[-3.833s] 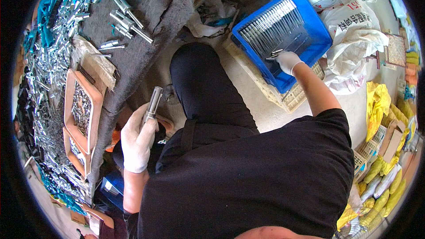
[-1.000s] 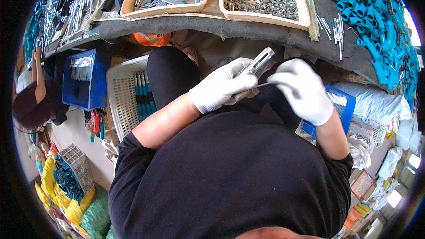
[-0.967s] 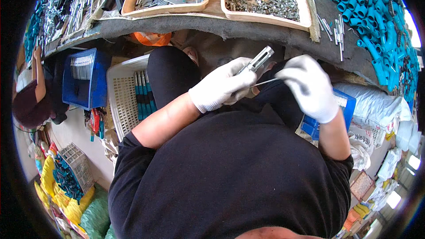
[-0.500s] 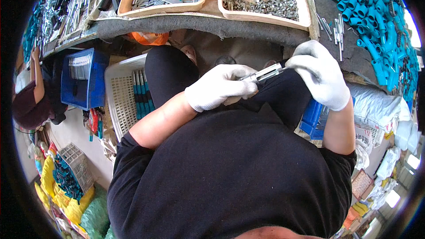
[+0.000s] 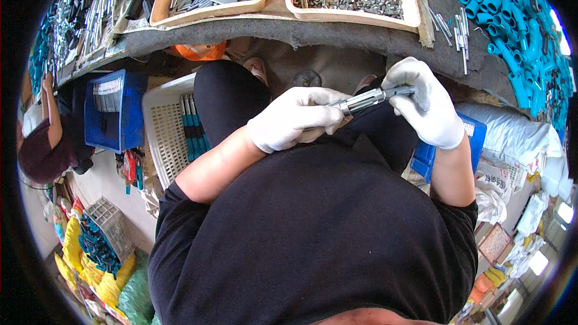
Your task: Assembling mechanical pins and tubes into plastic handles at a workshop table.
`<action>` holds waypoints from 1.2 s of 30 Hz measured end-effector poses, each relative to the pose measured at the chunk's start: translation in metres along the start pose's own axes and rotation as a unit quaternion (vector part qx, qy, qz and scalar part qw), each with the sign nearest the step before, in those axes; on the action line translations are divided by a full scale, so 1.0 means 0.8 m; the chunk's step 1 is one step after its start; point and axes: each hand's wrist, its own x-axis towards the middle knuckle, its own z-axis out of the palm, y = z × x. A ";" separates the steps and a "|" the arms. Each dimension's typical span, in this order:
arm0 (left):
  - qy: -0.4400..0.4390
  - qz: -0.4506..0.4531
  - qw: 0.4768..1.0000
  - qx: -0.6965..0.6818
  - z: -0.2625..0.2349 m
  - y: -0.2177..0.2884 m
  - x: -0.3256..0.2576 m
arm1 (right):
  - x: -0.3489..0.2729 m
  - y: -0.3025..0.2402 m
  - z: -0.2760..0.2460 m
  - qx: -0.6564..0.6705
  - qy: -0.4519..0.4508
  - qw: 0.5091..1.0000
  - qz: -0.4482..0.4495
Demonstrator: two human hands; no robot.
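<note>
Both my hands wear white gloves and meet over my lap. Wrapped round the near end of a shiny slotted metal tube (image 5: 364, 101) is my left hand (image 5: 296, 119); the tube points up to the right. At its far end my right hand (image 5: 426, 105) is closed, thumb and fingers pinching a short grey metal piece (image 5: 402, 91) in line with the tube. Whether that piece sits inside the tube or only against it, I cannot tell. My fingers hide part of both.
Ahead is a bench with a padded edge (image 5: 271, 33). It bears a tray of metal strips (image 5: 211, 9), a tray of small metal pins (image 5: 355, 21) and teal tubes (image 5: 506, 12). Left stand a white basket (image 5: 162, 126) and blue crate (image 5: 114, 138); another person (image 5: 45, 150) sits beyond.
My right hand has moved slightly down, and its fingers have closed nearer the tube's end. A grey metal piece now shows there, where something dark showed before. My view has shifted slightly.
</note>
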 end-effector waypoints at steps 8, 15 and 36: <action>-0.043 0.006 0.997 -0.063 0.001 -0.004 0.003 | -0.017 0.026 0.040 0.442 0.160 0.880 0.060; 0.006 -0.004 1.000 -0.012 0.005 -0.001 0.000 | -0.017 0.027 0.057 0.306 0.163 0.930 0.127; 0.043 0.012 0.998 0.033 0.008 -0.006 -0.003 | -0.009 0.034 0.066 0.277 0.202 0.933 0.112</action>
